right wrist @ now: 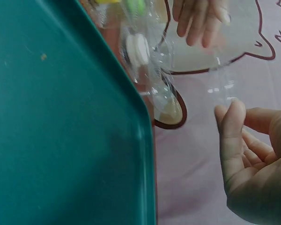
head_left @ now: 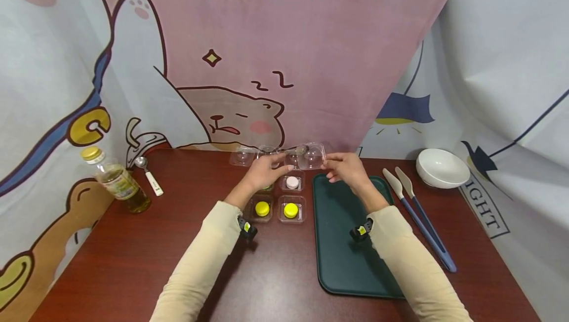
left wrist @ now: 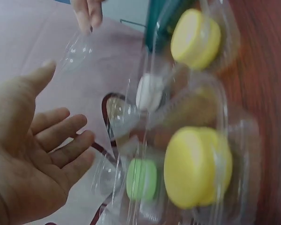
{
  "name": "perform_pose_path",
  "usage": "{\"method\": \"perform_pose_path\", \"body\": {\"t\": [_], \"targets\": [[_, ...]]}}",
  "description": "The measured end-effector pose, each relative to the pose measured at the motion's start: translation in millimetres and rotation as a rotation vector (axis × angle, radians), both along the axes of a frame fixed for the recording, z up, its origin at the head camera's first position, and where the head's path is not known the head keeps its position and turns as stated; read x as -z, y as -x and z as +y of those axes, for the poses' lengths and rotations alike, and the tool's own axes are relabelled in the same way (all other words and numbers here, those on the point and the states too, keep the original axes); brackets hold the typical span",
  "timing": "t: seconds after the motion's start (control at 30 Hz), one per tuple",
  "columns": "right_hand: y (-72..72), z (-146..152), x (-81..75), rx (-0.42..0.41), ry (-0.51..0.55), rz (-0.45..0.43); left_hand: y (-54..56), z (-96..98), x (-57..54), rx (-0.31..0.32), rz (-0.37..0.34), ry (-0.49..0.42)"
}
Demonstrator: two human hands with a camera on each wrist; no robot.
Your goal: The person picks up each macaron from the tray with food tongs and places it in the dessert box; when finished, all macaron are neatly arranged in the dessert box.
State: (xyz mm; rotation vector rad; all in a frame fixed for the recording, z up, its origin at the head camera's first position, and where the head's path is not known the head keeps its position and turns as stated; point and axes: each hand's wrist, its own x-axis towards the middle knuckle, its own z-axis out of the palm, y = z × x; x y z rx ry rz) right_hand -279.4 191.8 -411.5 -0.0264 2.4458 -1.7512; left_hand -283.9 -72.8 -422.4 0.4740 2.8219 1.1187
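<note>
My right hand [head_left: 348, 168] pinches the edge of a clear domed plastic lid [head_left: 313, 156] between thumb and fingertips, above the back of the table. Left of it, my left hand [head_left: 262, 174] is over the back boxes with its fingers spread; the left wrist view shows nothing in its palm. Below the hands stand several small clear plastic boxes. Two yellow macarons [left wrist: 196, 166] sit in the front ones. A pale macaron [head_left: 292, 182] and a green macaron [left wrist: 141, 179] sit in the back ones, the green one mostly hidden by my left hand in the head view.
A dark green tray [head_left: 331, 262] lies under my right forearm. Right of it are blue-handled tongs [head_left: 422, 223] and a white bowl [head_left: 442, 168]. On the left stand an oil bottle [head_left: 117, 183] and a small scoop with a white handle [head_left: 153, 183]. A printed curtain [head_left: 338, 55] hangs behind.
</note>
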Motion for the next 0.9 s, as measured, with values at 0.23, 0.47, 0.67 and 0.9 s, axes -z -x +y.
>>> {"method": "perform_pose_path", "body": {"t": [0.23, 0.47, 0.67, 0.9], "targets": [[-0.7, -19.0, 4.8, 0.081, -0.112, 0.168, -5.9, 7.3, -6.0, -0.086, -0.286, -0.43], [1.3, -32.6, 8.3, 0.123, -0.263, 0.414, -8.5, 12.4, -11.5, -0.063, -0.528, -0.658], [1.0, -35.9, 10.3, 0.128, -0.339, 0.523, -8.2, 15.0, -11.9, -0.066, -0.558, -0.666], [3.1, -28.9, 9.8, 0.06, -0.322, 0.513, -7.6, 13.4, -11.0, -0.068, -0.469, -0.594]]}}
